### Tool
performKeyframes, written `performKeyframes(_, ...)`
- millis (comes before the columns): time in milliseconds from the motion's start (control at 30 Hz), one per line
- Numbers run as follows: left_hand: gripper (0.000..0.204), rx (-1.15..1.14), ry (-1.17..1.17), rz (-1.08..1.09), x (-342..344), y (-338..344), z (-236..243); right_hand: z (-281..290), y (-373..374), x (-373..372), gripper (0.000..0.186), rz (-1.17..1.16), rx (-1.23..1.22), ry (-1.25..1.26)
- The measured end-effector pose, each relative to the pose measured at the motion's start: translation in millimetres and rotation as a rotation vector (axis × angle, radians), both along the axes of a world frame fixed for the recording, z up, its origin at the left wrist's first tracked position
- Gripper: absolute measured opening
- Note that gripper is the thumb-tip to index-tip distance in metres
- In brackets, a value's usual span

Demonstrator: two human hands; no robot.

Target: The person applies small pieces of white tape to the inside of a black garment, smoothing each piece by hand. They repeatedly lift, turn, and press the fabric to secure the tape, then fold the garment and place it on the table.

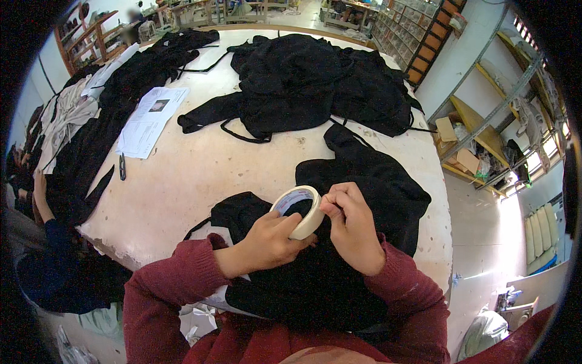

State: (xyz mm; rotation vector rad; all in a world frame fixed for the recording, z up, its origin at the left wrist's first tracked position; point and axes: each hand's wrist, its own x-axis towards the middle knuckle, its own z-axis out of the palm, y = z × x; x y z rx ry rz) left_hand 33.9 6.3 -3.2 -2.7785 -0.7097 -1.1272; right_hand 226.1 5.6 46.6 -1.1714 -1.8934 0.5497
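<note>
Above the nearest black garment (382, 188) on the table (212, 167), the left hand (264, 242) gripped a tape roll (312, 223) while the right hand (351, 227) pinched at its edge, apparently picking the end loose; a clean pull called for a steady hold.

You have one left hand (265, 244) and one right hand (351, 225) at one tape roll (310, 223). Beyond the roll lies one black garment heap (315, 85); left of the roll, one black-and-pale cloth pile (109, 124), one printed sheet (142, 130), one small black tool (122, 168), and one co-worker (57, 261).
</note>
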Motion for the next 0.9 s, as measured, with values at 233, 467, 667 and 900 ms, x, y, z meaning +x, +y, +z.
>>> performKeyframes(233, 0.020, 0.035, -0.089, -0.037, 1.2, 3.1, -3.4, 18.2, -12.5, -1.7, 0.006, 0.021, 0.007, -0.007)
performKeyframes(467, 0.016, -0.098, -0.053, -0.041, -0.3, 5.6, -1.5, 8.1, 4.8, 3.4, 0.021, 0.058, -0.232, 0.223)
performKeyframes(667, 0.015, -0.068, -0.007, 0.005, -2.8, 4.2, 3.7, 0.2, 9.0, 7.0, 0.014, 0.095, -0.326, 0.312)
performKeyframes(900, 0.018, 0.019, -0.164, -0.003, -0.3, 2.6, 0.8, -6.7, 0.5, -2.7, 0.007, 0.088, -0.073, 0.260)
